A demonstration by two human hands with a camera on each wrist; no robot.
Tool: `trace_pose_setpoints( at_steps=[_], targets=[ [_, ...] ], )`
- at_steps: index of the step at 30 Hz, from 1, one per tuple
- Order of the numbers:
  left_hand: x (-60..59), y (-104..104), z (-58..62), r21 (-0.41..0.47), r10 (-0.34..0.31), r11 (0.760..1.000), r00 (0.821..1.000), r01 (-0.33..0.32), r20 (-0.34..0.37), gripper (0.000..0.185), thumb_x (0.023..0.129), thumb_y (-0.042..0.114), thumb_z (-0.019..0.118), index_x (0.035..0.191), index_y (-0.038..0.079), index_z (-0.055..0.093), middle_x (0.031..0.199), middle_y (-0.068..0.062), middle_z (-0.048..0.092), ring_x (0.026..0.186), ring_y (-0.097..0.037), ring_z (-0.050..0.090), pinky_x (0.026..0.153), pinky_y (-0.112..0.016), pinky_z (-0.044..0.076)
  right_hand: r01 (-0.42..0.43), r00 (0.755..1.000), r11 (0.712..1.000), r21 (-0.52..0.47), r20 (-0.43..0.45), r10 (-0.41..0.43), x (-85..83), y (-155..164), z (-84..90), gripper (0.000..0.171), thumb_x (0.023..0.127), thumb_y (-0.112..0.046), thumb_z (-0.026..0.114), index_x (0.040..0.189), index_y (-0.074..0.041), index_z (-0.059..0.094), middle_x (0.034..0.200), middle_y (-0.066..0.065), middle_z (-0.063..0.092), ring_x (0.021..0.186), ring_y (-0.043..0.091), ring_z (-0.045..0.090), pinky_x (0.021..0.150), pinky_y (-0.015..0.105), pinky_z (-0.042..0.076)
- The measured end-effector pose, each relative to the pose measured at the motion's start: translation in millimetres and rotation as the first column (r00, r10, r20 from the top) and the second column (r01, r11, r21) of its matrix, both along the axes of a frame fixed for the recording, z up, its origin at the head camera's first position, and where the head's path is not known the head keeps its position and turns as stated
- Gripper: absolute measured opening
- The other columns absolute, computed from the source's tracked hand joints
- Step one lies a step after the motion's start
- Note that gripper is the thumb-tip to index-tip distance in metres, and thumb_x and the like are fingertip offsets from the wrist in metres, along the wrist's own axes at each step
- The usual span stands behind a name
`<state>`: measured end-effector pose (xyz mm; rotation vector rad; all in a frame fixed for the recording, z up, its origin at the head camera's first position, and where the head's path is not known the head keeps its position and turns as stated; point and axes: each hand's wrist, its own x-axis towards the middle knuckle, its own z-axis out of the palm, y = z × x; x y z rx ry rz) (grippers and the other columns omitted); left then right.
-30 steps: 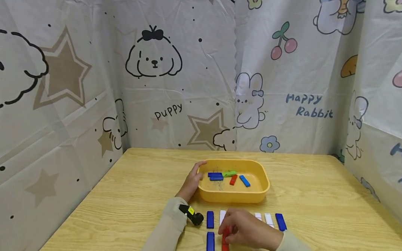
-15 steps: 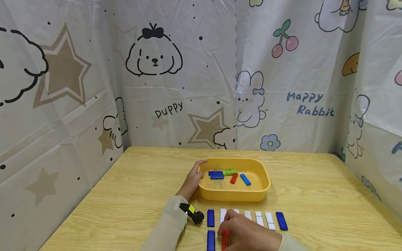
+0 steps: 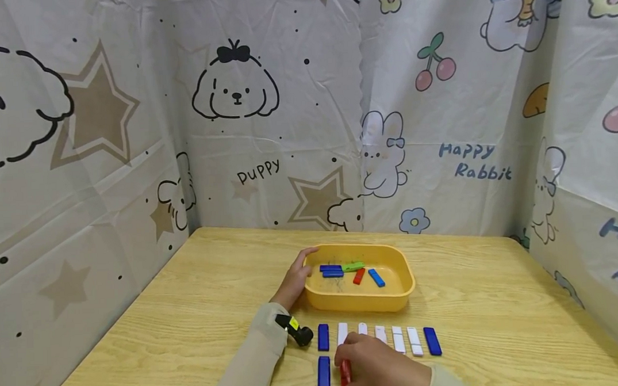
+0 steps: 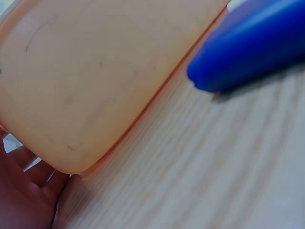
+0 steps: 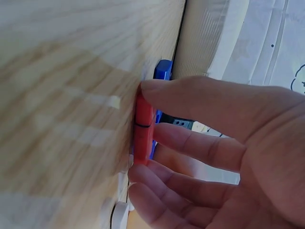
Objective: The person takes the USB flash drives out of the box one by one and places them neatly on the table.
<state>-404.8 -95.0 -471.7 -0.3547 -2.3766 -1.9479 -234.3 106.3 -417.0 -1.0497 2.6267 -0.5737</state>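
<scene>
Since the earlier frames the right hand has drawn back toward the lower edge of the head view, uncovering more of the row of white sticks it was hiding, while the left hand has not shifted. The right hand now pinches a red stick between thumb and fingers, holding it flat against the wooden table; in the head view only a sliver of red shows under the knuckles, at the bottom centre, just right of a blue stick. Above that lies another blue stick, then the white ones, and a third blue stick ends the row at the right. The left hand grips the left rim of the yellow tray, its fingers curled over the edge, in the middle of the frame. Inside the tray lie blue, green and red sticks. A small black device is strapped to the left sleeve.
</scene>
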Motion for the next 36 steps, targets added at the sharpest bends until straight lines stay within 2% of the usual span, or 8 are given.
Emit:
trace_pose_setpoints(
  at_steps=[12, 22, 31, 36],
  targets=[
    [0.5, -1.3, -0.2, 0.004, -0.003, 1.0, 1.0, 0.003, -0.002, 0.056, 0.086, 0.006, 0.039, 0.14, 0.02, 0.045, 0.152, -0.01, 0.034, 0.13, -0.031, 0.035, 0.094, -0.043, 0.038, 0.007, 1.0, 1.0, 0.019, 0.018, -0.007, 2.4, -2.5, 0.3, 0.022, 0.074, -0.021, 0.08, 0.09, -0.028, 0.066, 0.085, -0.015, 0.052, 0.073, 0.003, 0.049, 0.065, 0.022, 0.043],
    [1.1, -0.4, 0.5, 0.004, -0.001, 1.0, 1.0, 0.001, -0.017, 0.056, 0.086, 0.006, 0.038, 0.14, 0.019, 0.045, 0.152, -0.009, 0.034, 0.137, -0.031, 0.03, 0.108, -0.052, 0.026, 0.008, 1.0, 1.0, 0.014, 0.006, -0.008, 1.7, -2.3, -1.0, 0.022, 0.074, -0.025, 0.08, 0.092, -0.029, 0.066, 0.094, -0.014, 0.053, 0.076, 0.002, 0.049, 0.067, 0.022, 0.045],
    [2.4, -0.2, 1.9, 0.015, -0.007, 1.0, 1.0, 0.007, -0.013, 0.056, 0.086, 0.006, 0.038, 0.141, 0.018, 0.045, 0.153, -0.009, 0.033, 0.139, -0.031, 0.028, 0.109, -0.053, 0.025, 0.002, 1.0, 1.0, 0.013, -0.007, -0.002, 1.2, -1.8, -1.5, 0.023, 0.074, -0.025, 0.079, 0.093, -0.029, 0.067, 0.094, -0.014, 0.053, 0.076, 0.001, 0.049, 0.066, 0.022, 0.045],
    [2.6, 0.4, 1.5, 0.01, -0.005, 1.0, 1.0, 0.005, -0.019, 0.057, 0.085, 0.005, 0.038, 0.14, 0.017, 0.045, 0.152, -0.01, 0.034, 0.139, -0.031, 0.027, 0.109, -0.053, 0.024, -0.003, 1.0, 1.0, 0.01, -0.019, 0.003, 1.2, -1.2, -2.1, 0.028, 0.074, -0.025, 0.079, 0.099, -0.029, 0.067, 0.094, -0.013, 0.052, 0.074, 0.002, 0.049, 0.065, 0.021, 0.044]
  ],
)
